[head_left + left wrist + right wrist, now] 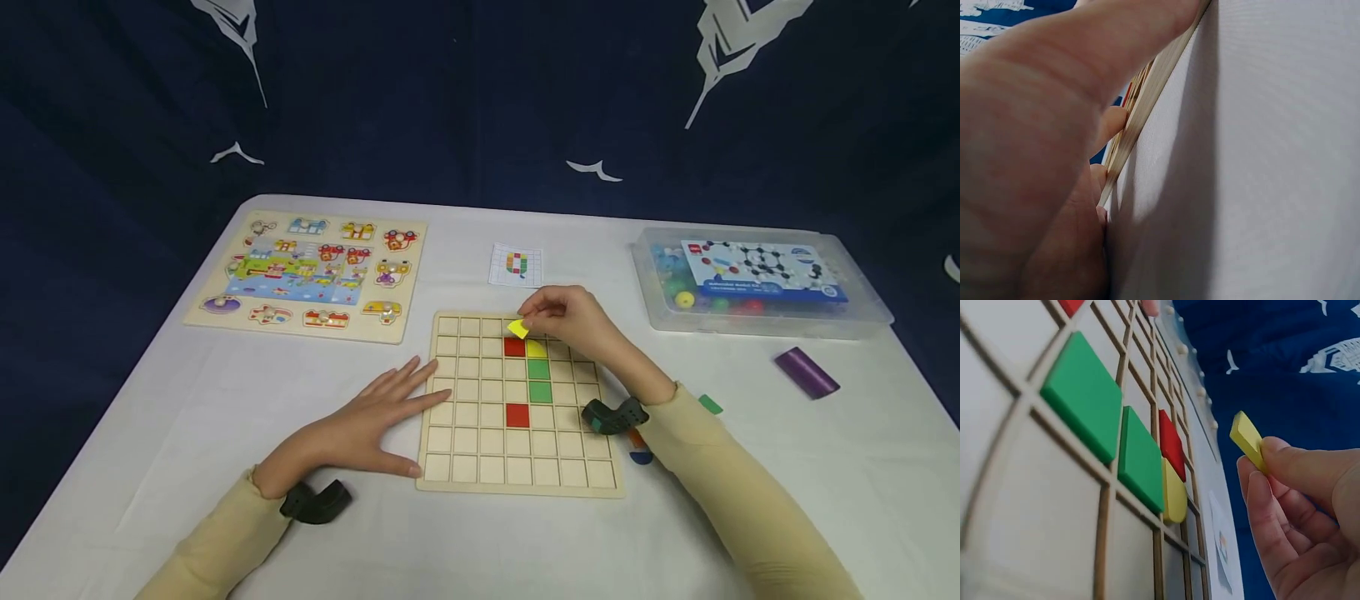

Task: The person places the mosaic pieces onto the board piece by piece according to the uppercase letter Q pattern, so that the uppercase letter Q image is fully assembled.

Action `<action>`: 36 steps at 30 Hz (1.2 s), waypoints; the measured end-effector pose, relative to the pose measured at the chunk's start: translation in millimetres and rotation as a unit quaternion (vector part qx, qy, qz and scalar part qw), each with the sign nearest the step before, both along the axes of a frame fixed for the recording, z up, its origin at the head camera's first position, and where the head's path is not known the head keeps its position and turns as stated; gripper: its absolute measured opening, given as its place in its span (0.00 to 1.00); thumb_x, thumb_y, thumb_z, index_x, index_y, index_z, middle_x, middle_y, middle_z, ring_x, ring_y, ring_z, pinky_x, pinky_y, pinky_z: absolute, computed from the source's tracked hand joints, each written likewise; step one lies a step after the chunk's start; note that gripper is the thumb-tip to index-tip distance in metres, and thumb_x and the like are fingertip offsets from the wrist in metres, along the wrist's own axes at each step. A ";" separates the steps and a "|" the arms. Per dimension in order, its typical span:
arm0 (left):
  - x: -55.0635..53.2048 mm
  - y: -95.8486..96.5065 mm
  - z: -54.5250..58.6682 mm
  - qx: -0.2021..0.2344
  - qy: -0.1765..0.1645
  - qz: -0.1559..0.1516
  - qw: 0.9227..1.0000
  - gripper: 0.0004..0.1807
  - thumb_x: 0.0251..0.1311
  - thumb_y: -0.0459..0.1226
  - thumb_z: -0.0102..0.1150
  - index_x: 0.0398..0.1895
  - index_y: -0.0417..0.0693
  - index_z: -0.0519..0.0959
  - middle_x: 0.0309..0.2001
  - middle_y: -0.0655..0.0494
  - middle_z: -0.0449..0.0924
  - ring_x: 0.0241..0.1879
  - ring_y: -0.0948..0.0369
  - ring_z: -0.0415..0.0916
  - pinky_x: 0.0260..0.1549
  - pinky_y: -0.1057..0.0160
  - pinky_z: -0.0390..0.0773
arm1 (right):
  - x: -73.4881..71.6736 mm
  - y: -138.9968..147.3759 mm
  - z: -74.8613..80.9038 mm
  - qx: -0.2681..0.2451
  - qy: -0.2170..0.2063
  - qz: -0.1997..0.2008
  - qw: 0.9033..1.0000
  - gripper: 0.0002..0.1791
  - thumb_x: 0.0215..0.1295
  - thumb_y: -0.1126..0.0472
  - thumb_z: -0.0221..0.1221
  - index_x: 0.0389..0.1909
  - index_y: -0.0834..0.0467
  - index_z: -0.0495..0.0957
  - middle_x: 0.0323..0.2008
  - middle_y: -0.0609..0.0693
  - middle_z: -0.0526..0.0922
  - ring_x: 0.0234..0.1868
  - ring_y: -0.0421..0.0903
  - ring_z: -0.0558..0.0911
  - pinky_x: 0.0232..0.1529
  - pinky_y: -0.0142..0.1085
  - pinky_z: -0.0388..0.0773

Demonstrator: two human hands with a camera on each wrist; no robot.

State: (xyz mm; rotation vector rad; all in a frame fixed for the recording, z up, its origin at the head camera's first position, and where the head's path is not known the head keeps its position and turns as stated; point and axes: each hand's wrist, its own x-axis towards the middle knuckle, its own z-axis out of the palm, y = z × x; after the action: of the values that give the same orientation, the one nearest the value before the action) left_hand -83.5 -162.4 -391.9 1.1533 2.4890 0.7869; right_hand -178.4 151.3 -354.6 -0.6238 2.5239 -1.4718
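A wooden grid board [480, 458] lies on the white table. Set in its cells are a red square [514, 347], a yellow rounded tile [536, 349], a green square [538, 369], a second green square [540, 392] and a lower red square [517, 415]. My right hand [567, 317] pinches a yellow tile [1249, 439] between thumb and fingers, held above the board's upper rows. My left hand [375, 421] lies spread at the board's left edge, its fingers and thumb touching the rim.
A small pattern card [504, 271] lies behind the board. At the far left is a wooden vehicle puzzle [300, 325]; at the back right, a clear plastic box [765, 321]. A purple cylinder [807, 372] and a green piece [710, 404] lie right; a blue piece [641, 457] shows beside the right sleeve.
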 end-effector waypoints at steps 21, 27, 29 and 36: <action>0.1 1.5 1.4 -0.011 -0.005 0.002 1.000 0.52 0.43 0.55 0.70 0.72 0.56 0.57 0.74 0.53 0.34 0.70 0.53 0.25 0.64 0.46 0.36 | -10.3 -29.4 -14.9 0.056 0.066 0.070 0.994 0.05 0.56 0.72 0.63 0.26 0.60 0.82 0.26 0.46 0.82 0.29 0.42 0.78 0.36 0.36 0.76; -0.5 1.6 0.8 -0.012 -0.005 0.004 1.000 0.52 0.43 0.56 0.70 0.72 0.56 0.57 0.74 0.53 0.34 0.70 0.54 0.25 0.64 0.47 0.36 | -8.2 -30.8 -14.0 0.068 0.068 0.081 0.992 0.06 0.56 0.73 0.63 0.25 0.59 0.81 0.25 0.45 0.82 0.28 0.41 0.77 0.35 0.35 0.75; -0.7 1.3 0.5 -0.011 -0.004 0.003 1.000 0.52 0.43 0.56 0.70 0.72 0.56 0.57 0.74 0.53 0.34 0.70 0.54 0.25 0.64 0.47 0.36 | -8.0 -31.3 -14.0 0.070 0.069 0.085 0.992 0.06 0.56 0.72 0.63 0.25 0.60 0.82 0.25 0.45 0.82 0.27 0.41 0.76 0.34 0.35 0.75; -0.4 0.2 -1.3 -0.009 -0.002 0.003 1.000 0.52 0.43 0.56 0.70 0.72 0.56 0.56 0.74 0.53 0.34 0.70 0.54 0.25 0.64 0.46 0.37 | -7.6 -32.4 -15.7 0.073 0.073 0.095 0.990 0.05 0.57 0.71 0.63 0.26 0.59 0.82 0.25 0.44 0.82 0.27 0.41 0.76 0.34 0.35 0.74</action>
State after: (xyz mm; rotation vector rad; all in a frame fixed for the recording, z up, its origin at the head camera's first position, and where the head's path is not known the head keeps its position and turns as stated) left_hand -84.0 -162.1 -393.2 1.1376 2.4934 0.7668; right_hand -186.0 118.9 -370.2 -0.9477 2.5645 -1.2049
